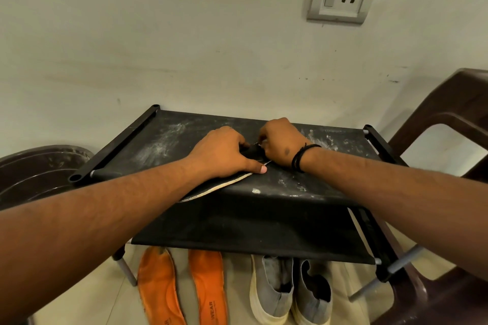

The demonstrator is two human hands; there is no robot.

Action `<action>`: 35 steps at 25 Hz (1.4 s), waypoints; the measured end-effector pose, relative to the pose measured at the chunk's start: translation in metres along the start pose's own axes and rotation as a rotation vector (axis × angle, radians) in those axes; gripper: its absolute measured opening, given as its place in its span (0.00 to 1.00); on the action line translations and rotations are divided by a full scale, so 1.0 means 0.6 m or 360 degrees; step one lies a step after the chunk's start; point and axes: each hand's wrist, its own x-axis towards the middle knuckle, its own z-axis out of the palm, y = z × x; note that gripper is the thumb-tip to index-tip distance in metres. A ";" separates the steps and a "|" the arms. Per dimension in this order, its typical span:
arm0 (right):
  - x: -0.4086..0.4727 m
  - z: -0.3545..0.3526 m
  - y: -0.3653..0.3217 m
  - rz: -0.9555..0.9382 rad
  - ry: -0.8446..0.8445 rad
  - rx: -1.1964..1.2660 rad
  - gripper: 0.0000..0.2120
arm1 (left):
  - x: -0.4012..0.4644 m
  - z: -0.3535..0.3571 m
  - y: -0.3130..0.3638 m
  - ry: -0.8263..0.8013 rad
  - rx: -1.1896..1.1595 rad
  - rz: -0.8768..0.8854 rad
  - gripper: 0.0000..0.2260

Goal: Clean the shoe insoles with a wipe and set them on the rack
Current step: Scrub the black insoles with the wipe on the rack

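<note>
Pressing a dark insole (224, 187) flat on the rack (158, 140), both hands' grip is unclear: left hand (221, 152), right hand (281, 144).

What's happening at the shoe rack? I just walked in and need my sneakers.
A person is working on a dark insole lying on the rack's top shelf. The left hand presses it flat; the right hand rests curled at its far end, its grip hidden. Two orange insoles and grey sneakers lie on the floor below.

Three insoles (221, 187) — two orange, one black — two shoes (272, 287), one rack (303, 187)
</note>
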 end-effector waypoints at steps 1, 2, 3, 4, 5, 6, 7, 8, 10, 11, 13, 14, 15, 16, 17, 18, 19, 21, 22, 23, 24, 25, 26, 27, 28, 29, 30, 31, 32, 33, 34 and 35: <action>-0.005 0.002 -0.010 -0.0077 -0.0029 0.0039 0.10 | 0.000 0.001 0.000 0.0030 0.0005 -0.0004 0.36; -0.006 0.001 -0.014 -0.0127 -0.0048 0.0062 0.12 | 0.001 0.000 0.000 0.0052 0.0010 -0.0016 0.36; -0.004 -0.002 -0.013 -0.0141 -0.0053 0.0046 0.12 | 0.002 0.000 0.001 0.0062 0.0008 -0.0026 0.37; 0.001 -0.004 -0.006 -0.0114 -0.0050 -0.0012 0.11 | 0.003 0.001 0.002 0.0063 0.0005 -0.0034 0.39; 0.004 -0.007 0.002 -0.0065 -0.0030 -0.0091 0.10 | 0.003 0.001 0.003 0.0066 0.0012 -0.0040 0.38; 0.006 -0.008 0.009 -0.0017 -0.0003 -0.0167 0.09 | 0.002 0.002 0.005 0.0071 0.0022 -0.0040 0.37; 0.006 -0.009 0.009 0.0007 0.0016 -0.0226 0.09 | 0.001 0.002 0.005 0.0071 0.0033 -0.0040 0.36; 0.004 -0.008 0.005 0.0001 0.0011 -0.0246 0.08 | 0.001 0.001 0.005 0.0066 0.0028 -0.0042 0.35; -0.005 -0.005 -0.020 -0.0099 -0.0071 -0.0191 0.08 | 0.001 0.001 0.000 0.0049 0.0003 -0.0029 0.38; -0.013 -0.005 -0.032 -0.0168 -0.0130 -0.0161 0.08 | 0.002 0.001 -0.002 0.0043 0.0002 -0.0015 0.37; -0.016 -0.008 -0.035 -0.0267 -0.0182 -0.0151 0.09 | 0.002 0.001 -0.002 0.0048 0.0026 -0.0009 0.33; -0.010 -0.010 -0.023 -0.0265 -0.0164 -0.0186 0.10 | 0.003 0.000 0.001 0.0046 0.0026 -0.0019 0.34; -0.001 -0.014 -0.009 -0.0219 -0.0125 -0.0231 0.10 | 0.004 0.000 0.003 0.0052 0.0032 -0.0020 0.35; 0.007 -0.016 0.006 -0.0138 -0.0081 -0.0258 0.10 | 0.003 0.002 0.005 0.0062 0.0041 -0.0030 0.35; 0.012 -0.018 0.018 -0.0065 -0.0039 -0.0246 0.10 | 0.003 0.003 0.006 0.0071 0.0044 -0.0022 0.34; 0.015 -0.018 0.022 -0.0022 -0.0021 -0.0206 0.10 | 0.001 0.000 0.007 0.0066 0.0046 -0.0018 0.34; 0.013 -0.018 0.019 -0.0027 -0.0025 -0.0160 0.10 | 0.001 0.000 0.006 0.0057 0.0050 -0.0006 0.34; -0.002 -0.017 0.001 -0.0140 -0.0095 -0.0103 0.12 | -0.002 -0.001 0.002 0.0055 0.0049 -0.0010 0.36; -0.011 -0.015 -0.006 -0.0208 -0.0141 -0.0085 0.12 | -0.002 0.000 0.002 0.0050 0.0042 -0.0016 0.39; -0.016 -0.016 -0.008 -0.0261 -0.0166 -0.0095 0.13 | 0.000 0.000 0.001 0.0050 0.0041 -0.0014 0.40; -0.013 -0.018 -0.004 -0.0266 -0.0165 -0.0134 0.12 | 0.001 -0.001 0.002 0.0054 0.0046 -0.0021 0.39; -0.006 -0.020 0.006 -0.0233 -0.0145 -0.0184 0.12 | 0.002 0.000 0.003 0.0062 0.0055 -0.0022 0.37; 0.002 -0.023 0.016 -0.0177 -0.0120 -0.0234 0.11 | 0.002 -0.001 0.005 0.0068 0.0065 -0.0019 0.35; 0.007 -0.024 0.023 -0.0129 -0.0099 -0.0274 0.10 | 0.002 0.000 0.005 0.0080 0.0067 -0.0008 0.35; 0.009 -0.025 0.025 -0.0113 -0.0100 -0.0309 0.09 | 0.001 0.001 0.006 0.0091 0.0068 0.0002 0.35; 0.008 -0.027 0.022 -0.0134 -0.0126 -0.0339 0.09 | 0.000 0.002 0.004 0.0101 0.0067 0.0013 0.37; 0.004 -0.028 0.015 -0.0179 -0.0173 -0.0351 0.08 | -0.001 0.002 0.002 0.0100 0.0066 0.0014 0.40; -0.005 -0.029 0.007 -0.0240 -0.0217 -0.0340 0.08 | -0.001 0.002 0.001 0.0098 0.0070 0.0015 0.42; -0.015 -0.032 0.000 -0.0294 -0.0254 -0.0320 0.08 | -0.002 0.001 0.001 0.0095 0.0075 0.0011 0.43; -0.024 -0.034 -0.003 -0.0336 -0.0275 -0.0301 0.09 | 0.000 0.001 0.001 0.0093 0.0078 0.0011 0.44; -0.027 -0.036 0.000 -0.0350 -0.0282 -0.0286 0.09 | 0.001 0.001 0.002 0.0082 0.0078 0.0011 0.44; -0.025 -0.036 0.006 -0.0333 -0.0277 -0.0276 0.09 | 0.004 0.001 0.002 0.0076 0.0081 0.0016 0.44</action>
